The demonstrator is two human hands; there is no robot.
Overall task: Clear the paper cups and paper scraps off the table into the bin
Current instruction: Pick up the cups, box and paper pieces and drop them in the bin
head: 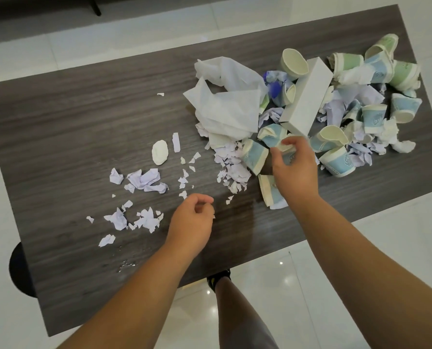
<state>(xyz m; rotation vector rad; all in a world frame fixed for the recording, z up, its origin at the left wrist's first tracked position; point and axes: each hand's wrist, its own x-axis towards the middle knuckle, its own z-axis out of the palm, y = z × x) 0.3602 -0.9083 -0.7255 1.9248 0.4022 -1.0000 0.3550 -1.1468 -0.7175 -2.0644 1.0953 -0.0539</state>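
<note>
My right hand (291, 159) pinches a crushed paper cup (284, 147) at the near edge of the cup pile (361, 102) on the dark surface (84, 109). My left hand (194, 217) hovers loosely curled, empty, near paper scraps (144, 180). No bin is visible; lifting carelessly could scatter scraps onto the floor.

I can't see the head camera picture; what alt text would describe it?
Seen from above, a person's right hand grips a crushed paper cup in a heap of cups, tissue and a white box on a dark wooden table. The left hand, fingers loosely curled, hovers near torn paper scraps.
</note>
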